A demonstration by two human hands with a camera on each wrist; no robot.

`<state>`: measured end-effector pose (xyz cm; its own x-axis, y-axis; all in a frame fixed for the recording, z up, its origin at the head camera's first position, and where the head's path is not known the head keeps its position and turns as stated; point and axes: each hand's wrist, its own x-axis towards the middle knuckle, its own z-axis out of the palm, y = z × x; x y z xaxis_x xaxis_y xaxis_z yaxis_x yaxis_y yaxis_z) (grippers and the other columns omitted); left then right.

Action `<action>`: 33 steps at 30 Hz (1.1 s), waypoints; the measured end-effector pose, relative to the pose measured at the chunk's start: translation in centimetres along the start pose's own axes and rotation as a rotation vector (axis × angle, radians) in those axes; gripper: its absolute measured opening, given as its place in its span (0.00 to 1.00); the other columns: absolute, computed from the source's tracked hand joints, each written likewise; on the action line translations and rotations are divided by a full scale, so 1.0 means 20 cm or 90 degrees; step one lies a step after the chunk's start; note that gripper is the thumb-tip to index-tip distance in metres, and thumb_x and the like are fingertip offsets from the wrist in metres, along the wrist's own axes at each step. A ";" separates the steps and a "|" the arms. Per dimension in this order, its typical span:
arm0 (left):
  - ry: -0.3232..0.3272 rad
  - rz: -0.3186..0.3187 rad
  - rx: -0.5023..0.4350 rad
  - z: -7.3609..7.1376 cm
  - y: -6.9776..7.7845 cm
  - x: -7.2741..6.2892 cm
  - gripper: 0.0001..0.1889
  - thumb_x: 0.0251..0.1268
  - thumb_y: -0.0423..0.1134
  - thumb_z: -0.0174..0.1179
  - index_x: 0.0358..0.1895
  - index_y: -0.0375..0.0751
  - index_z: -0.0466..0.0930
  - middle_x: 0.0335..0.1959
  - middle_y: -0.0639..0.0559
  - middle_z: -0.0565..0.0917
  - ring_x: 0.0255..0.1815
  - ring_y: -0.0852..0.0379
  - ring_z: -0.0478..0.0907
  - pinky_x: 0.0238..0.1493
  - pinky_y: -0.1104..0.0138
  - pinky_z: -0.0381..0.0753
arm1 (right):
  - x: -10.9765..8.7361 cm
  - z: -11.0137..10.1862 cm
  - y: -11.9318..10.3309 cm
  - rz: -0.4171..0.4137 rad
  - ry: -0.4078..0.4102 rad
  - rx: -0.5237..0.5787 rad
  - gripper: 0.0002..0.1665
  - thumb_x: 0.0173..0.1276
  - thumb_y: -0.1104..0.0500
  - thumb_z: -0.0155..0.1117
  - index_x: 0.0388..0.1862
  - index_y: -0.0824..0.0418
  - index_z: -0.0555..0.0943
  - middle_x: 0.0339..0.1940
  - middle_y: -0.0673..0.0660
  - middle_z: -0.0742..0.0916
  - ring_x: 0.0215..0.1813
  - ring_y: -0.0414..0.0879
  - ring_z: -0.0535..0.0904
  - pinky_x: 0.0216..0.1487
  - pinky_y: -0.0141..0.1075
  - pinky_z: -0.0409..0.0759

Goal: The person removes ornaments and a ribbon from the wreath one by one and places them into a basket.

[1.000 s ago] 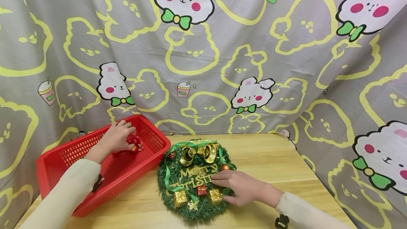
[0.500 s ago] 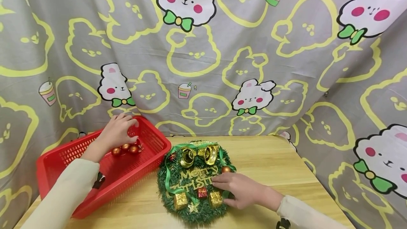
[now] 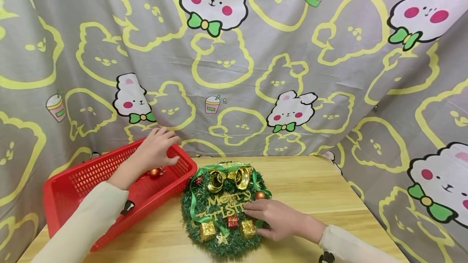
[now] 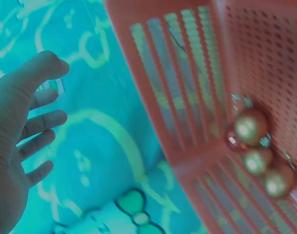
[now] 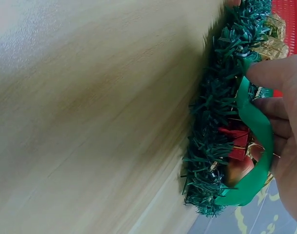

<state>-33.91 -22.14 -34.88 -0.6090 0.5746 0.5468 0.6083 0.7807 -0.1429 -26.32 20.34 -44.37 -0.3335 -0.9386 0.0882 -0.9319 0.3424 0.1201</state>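
My left hand hovers over the far right end of a red plastic basket, its fingers loosely bent. Nothing is in its grasp in the left wrist view, where the hand is apart from the basket wall. Inside the basket lie several shiny orange-gold baubles, partly hidden by the hand in the head view. My right hand rests on the right side of a green Christmas wreath. Its fingers extend over the gold lettering, close to a green ribbon.
The wreath carries gold bells, gold gift boxes, a red gift box, a star and an orange bauble. It lies on a wooden table beside the basket. A patterned curtain hangs behind.
My left hand has lifted away from the baubles and moved right, over the basket's far end. My right hand has stayed in place on the wreath.
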 end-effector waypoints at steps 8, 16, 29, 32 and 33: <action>0.032 0.106 -0.014 0.04 0.20 0.11 0.21 0.44 0.45 0.78 0.42 0.42 0.84 0.38 0.50 0.82 0.46 0.48 0.74 0.53 0.50 0.75 | 0.00 0.01 0.01 0.000 0.003 0.005 0.34 0.71 0.47 0.64 0.71 0.62 0.75 0.72 0.59 0.79 0.69 0.53 0.79 0.67 0.45 0.78; 0.001 0.178 -0.024 0.15 0.43 0.23 0.18 0.47 0.47 0.78 0.42 0.48 0.84 0.40 0.55 0.83 0.47 0.52 0.76 0.52 0.55 0.76 | 0.00 0.01 0.02 -0.017 0.016 -0.032 0.34 0.71 0.46 0.64 0.70 0.63 0.76 0.71 0.60 0.79 0.69 0.52 0.79 0.67 0.44 0.78; -0.063 0.305 0.049 0.39 0.76 0.33 0.23 0.55 0.58 0.73 0.53 0.57 0.82 0.44 0.60 0.83 0.47 0.57 0.75 0.53 0.59 0.76 | -0.03 0.04 0.01 -0.016 0.004 -0.001 0.31 0.79 0.44 0.54 0.71 0.62 0.75 0.72 0.59 0.79 0.70 0.51 0.78 0.66 0.42 0.79; -0.074 0.317 0.062 0.43 0.81 0.34 0.24 0.56 0.59 0.72 0.54 0.57 0.82 0.45 0.60 0.82 0.48 0.57 0.75 0.55 0.59 0.77 | -0.03 0.04 0.01 -0.016 0.004 -0.002 0.31 0.79 0.44 0.53 0.71 0.61 0.75 0.72 0.59 0.79 0.71 0.50 0.78 0.66 0.42 0.79; -0.078 0.321 0.065 0.43 0.82 0.35 0.24 0.57 0.59 0.71 0.55 0.58 0.82 0.45 0.60 0.82 0.48 0.58 0.75 0.55 0.59 0.77 | -0.03 0.04 0.01 -0.017 0.004 -0.004 0.31 0.80 0.44 0.52 0.71 0.61 0.75 0.72 0.59 0.79 0.71 0.50 0.78 0.66 0.42 0.79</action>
<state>-32.62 -3.19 -40.56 -0.3129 0.9044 0.2901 0.7920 0.4171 -0.4459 -26.44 20.94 -45.18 -0.3079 -0.9470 0.0918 -0.9393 0.3179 0.1289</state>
